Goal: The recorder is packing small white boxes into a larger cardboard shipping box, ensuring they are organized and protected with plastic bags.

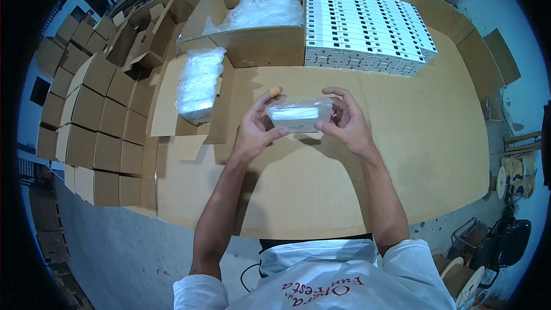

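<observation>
Film-wrapped white packet (301, 115) sat mid-frame above the table (413, 155). Left hand (251, 132) and right hand (351, 127) gripped opposite ends; light, even thumb pressure seemed best, sparing the film. Wrapped stack (200, 86): left of centre.

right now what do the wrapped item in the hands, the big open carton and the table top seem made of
Wrapped item: probably glossy clear plastic film, by wrinkles and highlights; inside, white plastic or card. Big open carton: likely matte cardboard, from its stiff brown walls. Table top: matte, perhaps cardboard, from its tan colour.
</observation>
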A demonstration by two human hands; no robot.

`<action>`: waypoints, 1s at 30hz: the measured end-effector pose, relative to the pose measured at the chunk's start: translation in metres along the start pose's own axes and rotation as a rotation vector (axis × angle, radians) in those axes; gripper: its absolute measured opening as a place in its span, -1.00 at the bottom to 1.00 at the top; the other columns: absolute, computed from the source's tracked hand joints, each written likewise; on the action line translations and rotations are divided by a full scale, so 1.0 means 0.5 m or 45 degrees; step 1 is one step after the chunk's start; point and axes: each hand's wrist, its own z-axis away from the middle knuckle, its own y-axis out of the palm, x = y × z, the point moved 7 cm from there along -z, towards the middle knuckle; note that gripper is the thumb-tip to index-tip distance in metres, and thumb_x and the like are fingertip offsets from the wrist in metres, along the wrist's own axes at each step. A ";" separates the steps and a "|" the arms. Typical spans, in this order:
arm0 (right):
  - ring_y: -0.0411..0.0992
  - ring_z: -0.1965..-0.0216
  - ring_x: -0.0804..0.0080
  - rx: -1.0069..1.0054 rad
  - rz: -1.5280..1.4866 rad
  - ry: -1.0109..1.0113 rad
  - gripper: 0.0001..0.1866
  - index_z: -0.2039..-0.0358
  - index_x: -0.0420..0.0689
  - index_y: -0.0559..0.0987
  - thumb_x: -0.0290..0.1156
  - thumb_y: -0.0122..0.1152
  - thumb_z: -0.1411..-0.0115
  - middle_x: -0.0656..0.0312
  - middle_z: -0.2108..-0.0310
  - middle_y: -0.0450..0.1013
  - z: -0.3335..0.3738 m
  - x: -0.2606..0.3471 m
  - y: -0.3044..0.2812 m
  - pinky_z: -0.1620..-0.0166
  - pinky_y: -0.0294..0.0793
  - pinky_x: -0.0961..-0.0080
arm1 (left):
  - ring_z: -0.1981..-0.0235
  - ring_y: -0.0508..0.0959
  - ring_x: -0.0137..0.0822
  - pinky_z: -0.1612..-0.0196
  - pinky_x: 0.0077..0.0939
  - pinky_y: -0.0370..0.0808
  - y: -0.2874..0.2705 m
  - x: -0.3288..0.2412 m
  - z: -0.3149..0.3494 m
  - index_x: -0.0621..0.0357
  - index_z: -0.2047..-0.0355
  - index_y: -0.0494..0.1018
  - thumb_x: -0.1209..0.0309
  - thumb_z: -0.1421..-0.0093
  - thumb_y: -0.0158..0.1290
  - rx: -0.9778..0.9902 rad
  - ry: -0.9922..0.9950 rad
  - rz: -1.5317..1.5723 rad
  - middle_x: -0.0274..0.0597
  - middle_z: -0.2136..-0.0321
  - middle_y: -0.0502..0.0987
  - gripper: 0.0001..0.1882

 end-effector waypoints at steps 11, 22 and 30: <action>0.46 0.25 0.61 0.093 0.169 -0.004 -0.79 0.19 -0.17 0.69 -0.63 0.24 -0.17 0.26 0.15 0.55 0.044 -0.008 0.042 0.22 0.48 0.65 | 0.13 0.52 -0.49 0.13 -0.58 0.53 -0.017 0.011 0.045 0.28 0.09 0.59 0.56 -0.23 0.18 0.183 -0.016 -0.274 -0.24 0.11 0.58 -0.77; 0.42 0.00 0.27 -0.018 0.728 -0.452 -0.62 0.24 0.00 0.75 -0.71 0.22 0.02 0.27 0.09 0.60 0.121 0.053 0.063 -0.06 0.46 0.37 | -0.03 0.52 -0.15 -0.12 -0.28 0.47 0.013 -0.064 0.086 0.09 0.16 0.67 0.55 -0.14 0.21 0.439 0.414 -0.815 -0.14 0.12 0.66 -0.75; 0.42 -0.04 0.24 0.131 0.748 -0.392 -0.68 0.27 0.02 0.76 -0.66 0.32 0.03 0.31 0.09 0.61 0.123 0.041 0.063 -0.11 0.44 0.32 | -0.17 0.44 -0.14 -0.17 -0.24 0.46 0.002 -0.031 0.082 0.08 0.18 0.68 0.53 -0.13 0.24 0.557 0.103 -0.734 -0.16 0.09 0.65 -0.78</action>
